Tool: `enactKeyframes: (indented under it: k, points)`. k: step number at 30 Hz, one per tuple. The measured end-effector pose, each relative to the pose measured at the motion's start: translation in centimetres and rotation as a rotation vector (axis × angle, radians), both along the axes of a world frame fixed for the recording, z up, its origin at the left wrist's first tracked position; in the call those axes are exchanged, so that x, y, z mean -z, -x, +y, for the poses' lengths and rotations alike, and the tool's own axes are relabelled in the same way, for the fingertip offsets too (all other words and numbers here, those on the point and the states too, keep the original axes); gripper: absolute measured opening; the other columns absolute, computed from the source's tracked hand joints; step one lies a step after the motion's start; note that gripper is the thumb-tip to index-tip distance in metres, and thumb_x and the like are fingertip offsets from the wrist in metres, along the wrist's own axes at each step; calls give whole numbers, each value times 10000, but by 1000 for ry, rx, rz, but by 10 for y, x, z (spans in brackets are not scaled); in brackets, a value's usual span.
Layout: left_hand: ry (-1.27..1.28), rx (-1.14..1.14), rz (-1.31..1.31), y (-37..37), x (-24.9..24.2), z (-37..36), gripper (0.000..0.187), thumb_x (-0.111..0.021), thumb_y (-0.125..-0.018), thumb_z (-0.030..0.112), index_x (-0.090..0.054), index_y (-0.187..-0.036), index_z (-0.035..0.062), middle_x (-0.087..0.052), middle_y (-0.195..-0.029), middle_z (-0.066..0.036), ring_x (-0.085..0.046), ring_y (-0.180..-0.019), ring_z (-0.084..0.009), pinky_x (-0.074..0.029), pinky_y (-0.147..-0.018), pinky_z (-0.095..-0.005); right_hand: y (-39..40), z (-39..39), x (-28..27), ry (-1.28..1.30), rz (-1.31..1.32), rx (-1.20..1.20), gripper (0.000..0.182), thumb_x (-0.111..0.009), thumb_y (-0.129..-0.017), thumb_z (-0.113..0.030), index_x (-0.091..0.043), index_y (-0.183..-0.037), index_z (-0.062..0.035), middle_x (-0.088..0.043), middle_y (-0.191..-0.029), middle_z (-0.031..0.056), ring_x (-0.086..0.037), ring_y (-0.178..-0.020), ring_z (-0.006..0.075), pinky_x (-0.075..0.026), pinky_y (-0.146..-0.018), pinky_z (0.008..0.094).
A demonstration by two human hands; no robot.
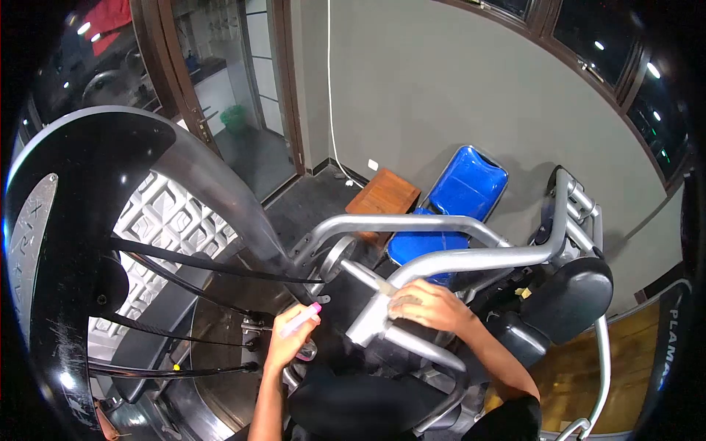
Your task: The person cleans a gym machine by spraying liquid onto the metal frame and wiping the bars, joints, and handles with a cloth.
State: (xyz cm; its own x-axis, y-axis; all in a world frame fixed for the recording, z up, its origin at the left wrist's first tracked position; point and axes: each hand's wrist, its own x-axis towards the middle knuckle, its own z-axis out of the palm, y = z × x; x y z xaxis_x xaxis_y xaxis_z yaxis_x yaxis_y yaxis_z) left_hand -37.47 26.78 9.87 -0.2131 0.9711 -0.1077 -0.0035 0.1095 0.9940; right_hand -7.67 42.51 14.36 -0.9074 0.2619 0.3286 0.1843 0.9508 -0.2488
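My left hand is closed around a small pale bottle with a bright pink top, held upright-tilted beside the gym machine's lower joint. My right hand is pressed over a greyish cloth, its fingers bent around the silver tube frame of the exercise machine. Part of the cloth is hidden under the fingers. Below my hands a black padded seat fills the bottom middle of the view.
On the left rises a large black machine column with black cables running from it. A black pad sits at the right. Behind the frame stand a blue chair and a brown wooden stool by the grey wall.
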Motion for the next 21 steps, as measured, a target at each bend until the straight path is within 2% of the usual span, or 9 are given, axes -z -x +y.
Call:
enactKeyframes:
  k: [5, 8, 9, 10, 12, 14, 18, 20, 21]
  points:
    - [18, 36, 21, -10, 6, -1, 105, -652, -929, 134, -665, -889, 37, -610, -716, -3, -554, -586, -73, -431, -533, -239, -9, -3, 12, -112, 29, 121, 241, -736, -798, -156, -760, -1037, -177, -672, -1105, -2, -626, -1039, 216, -568, -873, 331]
    - [18, 58, 8, -16, 8, 0, 89, -650, -927, 119, -666, -899, 36, -612, -728, -2, -556, -595, -74, -435, -538, -238, -4, -12, 22, -89, 94, 30, 256, -684, -825, -168, -741, -1074, -182, -655, -1182, -18, -591, -1088, 199, -545, -932, 299]
    - [22, 65, 10, -17, 10, 0, 89, -650, -927, 119, -666, -899, 36, -612, -728, -2, -556, -595, -74, -435, -538, -238, -3, -15, 27, -115, 55, -6, 324, -662, -827, -172, -719, -1145, -195, -643, -1219, -14, -579, -1125, 198, -540, -953, 313]
    - [25, 73, -3, -18, 12, 0, 108, -665, -935, 149, -672, -913, 43, -606, -724, 19, -545, -600, -51, -429, -547, -225, -5, -15, 28, -112, 57, 2, 324, -662, -827, -172, -719, -1145, -195, -643, -1219, -14, -579, -1125, 198, -540, -953, 313]
    - [28, 89, -14, -21, 12, 0, 130, -680, -942, 178, -677, -926, 49, -600, -719, 41, -533, -605, -28, -423, -556, -212, -7, -10, 22, -177, 84, -31, 301, -692, -807, -171, -746, -1103, -194, -672, -1185, 10, -615, -1068, 222, -573, -867, 333]
    - [34, 98, -20, -23, 9, -1, 114, -667, -939, 162, -678, -928, 49, -603, -722, 41, -533, -606, -29, -425, -557, -212, -16, 0, 19, -275, -27, 30, 307, -654, -813, -173, -729, -1107, -218, -659, -1195, -30, -595, -1110, 210, -567, -874, 318]
    - [17, 105, -10, -20, 10, 0, 99, -657, -934, 146, -678, -931, 49, -605, -726, 40, -534, -609, -29, -425, -555, -215, -22, 15, -8, -92, -78, 209, 259, -719, -783, -137, -745, -1033, -201, -668, -1112, -17, -603, -1090, 220, -569, -865, 345]
    - [11, 103, 20, -17, 7, 1, 97, -655, -931, 142, -677, -932, 47, -608, -729, 37, -535, -613, -30, -424, -553, -216, -12, 16, -24, 77, 81, 234, 234, -742, -792, -170, -737, -1025, -183, -672, -1101, 12, -608, -1033, 256, -542, -918, 348]
    - [-14, 87, 5, -17, 6, 1, 97, -656, -929, 140, -677, -929, 46, -604, -721, 34, -534, -608, -33, -421, -551, -217, 0, 14, -33, 132, 131, 197, 206, -717, -802, -154, -743, -1007, -165, -670, -1032, 30, -602, -1000, 273, -537, -886, 364]
